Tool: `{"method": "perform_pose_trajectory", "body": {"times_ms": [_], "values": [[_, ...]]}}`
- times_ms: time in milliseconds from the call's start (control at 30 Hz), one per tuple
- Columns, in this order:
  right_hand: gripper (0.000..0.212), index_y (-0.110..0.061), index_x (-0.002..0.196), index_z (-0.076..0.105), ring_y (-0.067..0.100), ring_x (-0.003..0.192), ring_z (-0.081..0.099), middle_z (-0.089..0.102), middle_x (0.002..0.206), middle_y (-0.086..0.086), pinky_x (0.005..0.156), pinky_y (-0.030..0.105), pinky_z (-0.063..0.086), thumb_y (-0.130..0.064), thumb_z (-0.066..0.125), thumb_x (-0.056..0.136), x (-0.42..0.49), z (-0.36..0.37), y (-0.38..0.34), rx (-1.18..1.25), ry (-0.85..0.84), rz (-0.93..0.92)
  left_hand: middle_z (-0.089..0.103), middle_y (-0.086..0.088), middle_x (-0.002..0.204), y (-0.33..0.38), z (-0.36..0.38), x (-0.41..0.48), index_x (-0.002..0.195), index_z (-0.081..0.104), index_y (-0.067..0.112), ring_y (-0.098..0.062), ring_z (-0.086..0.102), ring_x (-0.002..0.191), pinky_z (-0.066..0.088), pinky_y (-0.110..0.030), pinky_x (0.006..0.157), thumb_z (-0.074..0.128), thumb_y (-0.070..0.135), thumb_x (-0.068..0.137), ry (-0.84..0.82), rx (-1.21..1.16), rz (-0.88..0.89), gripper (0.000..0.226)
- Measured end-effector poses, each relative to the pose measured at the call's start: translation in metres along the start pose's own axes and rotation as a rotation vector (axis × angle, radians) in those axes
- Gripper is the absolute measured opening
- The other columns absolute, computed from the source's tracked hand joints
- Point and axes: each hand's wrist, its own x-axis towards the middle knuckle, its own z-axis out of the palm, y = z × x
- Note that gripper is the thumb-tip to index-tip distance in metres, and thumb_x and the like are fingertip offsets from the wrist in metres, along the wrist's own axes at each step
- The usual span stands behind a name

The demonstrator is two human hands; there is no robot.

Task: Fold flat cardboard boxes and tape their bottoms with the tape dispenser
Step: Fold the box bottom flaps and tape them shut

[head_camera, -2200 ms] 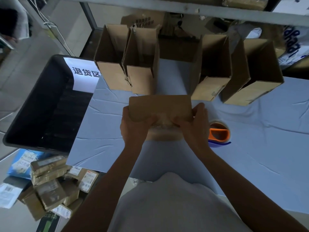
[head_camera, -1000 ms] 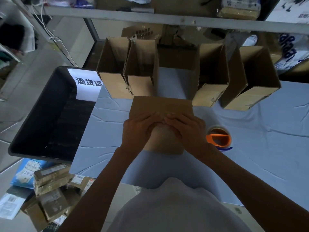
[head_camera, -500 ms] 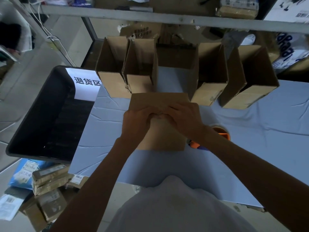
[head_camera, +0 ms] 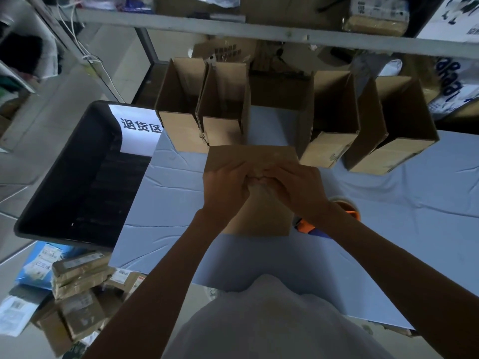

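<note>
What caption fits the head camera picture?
Left hand and right hand press box flaps on the table, tape dispenser nearby.

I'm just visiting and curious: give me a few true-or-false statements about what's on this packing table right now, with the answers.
1. The left hand and right hand both rest on the cardboard box in the middle. True.
2. The right hand holds the tape dispenser. False: it lies on the table right of the box, partly behind the right forearm.
3. A black bin sits at the table's left end. True.
4. The boxes in the far row lie flat. False: they stand opened up.
</note>
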Motion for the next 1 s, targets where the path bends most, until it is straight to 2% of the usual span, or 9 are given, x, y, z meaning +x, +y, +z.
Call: {"method": "perform_pose_trajectory", "body": {"times_ms": [67,167,300,433,600,733,800,867,1000], "values": [[0.024,-0.010,0.101,0.072,0.020,0.082,0.068,0.072,0.100,0.008,0.066,0.029,0.053,-0.022,0.056,0.090,-0.005,-0.003,0.007,0.003,-0.026,0.007,0.057,0.007,0.054,0.003,-0.002,0.004,0.060,0.062,0.019,-0.014,0.051,0.046,0.007,-0.011,0.047,0.058,0.004,0.061,0.007,0.026,0.015,0.015],[0.024,-0.010,0.098,0.073,0.023,0.075,0.069,0.072,0.095,0.008,0.056,0.030,0.055,-0.024,0.055,0.089,-0.006,-0.005,0.013,-0.077,-0.043,0.003,0.058,0.005,0.058,0.002,0.000,0.005,0.062,0.063,0.018,-0.014,0.052,0.049,0.007,-0.009,0.050,0.069,0.008,0.066,0.002,0.059,0.035,0.012],[0.024,-0.008,0.086,0.073,0.025,0.064,0.068,0.072,0.080,0.009,0.049,0.032,0.054,-0.024,0.055,0.087,0.005,-0.005,0.012,-0.056,-0.026,0.029,0.061,0.005,0.064,-0.001,0.003,0.004,0.071,0.066,0.018,-0.015,0.055,0.052,0.017,-0.012,0.046,0.080,0.012,0.068,0.055,0.055,0.018,0.016],[0.028,-0.008,0.084,0.071,0.022,0.063,0.064,0.069,0.080,0.007,0.047,0.031,0.050,-0.028,0.053,0.091,0.004,-0.002,0.008,-0.060,-0.041,0.031,0.067,0.007,0.073,-0.004,0.006,-0.005,0.081,0.073,0.024,-0.015,0.061,0.059,0.032,-0.018,0.043,0.074,0.006,0.068,0.100,0.034,0.073,0.022],[0.039,-0.003,0.093,0.070,0.027,0.076,0.068,0.070,0.095,0.013,0.057,0.036,0.056,-0.036,0.049,0.092,-0.004,-0.009,0.016,-0.012,-0.039,0.027,0.066,0.006,0.068,0.001,0.008,-0.001,0.067,0.069,0.020,-0.013,0.057,0.054,0.014,-0.015,0.051,0.061,0.004,0.068,0.110,0.061,0.110,0.017],[0.035,-0.003,0.089,0.073,0.026,0.073,0.069,0.072,0.092,0.011,0.052,0.035,0.056,-0.029,0.050,0.091,-0.005,-0.008,0.016,-0.069,-0.049,-0.033,0.064,0.006,0.065,-0.001,0.011,-0.002,0.070,0.070,0.019,-0.014,0.057,0.054,0.034,-0.022,0.042,0.058,0.006,0.072,0.097,0.008,0.086,0.018],[0.030,-0.005,0.091,0.073,0.024,0.074,0.068,0.071,0.093,0.009,0.057,0.034,0.056,-0.028,0.054,0.088,-0.001,-0.009,0.014,-0.026,-0.042,0.049,0.067,0.003,0.072,-0.007,0.007,-0.002,0.080,0.070,0.018,-0.016,0.060,0.059,0.042,-0.023,0.046,0.066,0.015,0.077,0.072,-0.065,0.069,0.006],[0.028,-0.008,0.095,0.072,0.021,0.078,0.068,0.070,0.097,0.007,0.063,0.033,0.057,-0.030,0.057,0.087,0.001,-0.011,0.012,0.048,-0.030,0.122,0.069,0.000,0.078,-0.012,0.003,-0.003,0.086,0.071,0.017,-0.019,0.063,0.062,0.049,-0.024,0.052,0.067,0.025,0.080,0.050,-0.144,0.037,0.011],[0.018,-0.011,0.087,0.074,0.020,0.069,0.067,0.072,0.089,0.004,0.054,0.033,0.054,-0.023,0.060,0.085,-0.002,-0.007,0.003,0.073,-0.004,0.106,0.071,0.005,0.082,-0.016,0.006,-0.006,0.083,0.074,0.021,-0.016,0.064,0.066,0.048,-0.024,0.050,0.073,0.023,0.078,0.022,-0.130,0.052,0.006]]}}
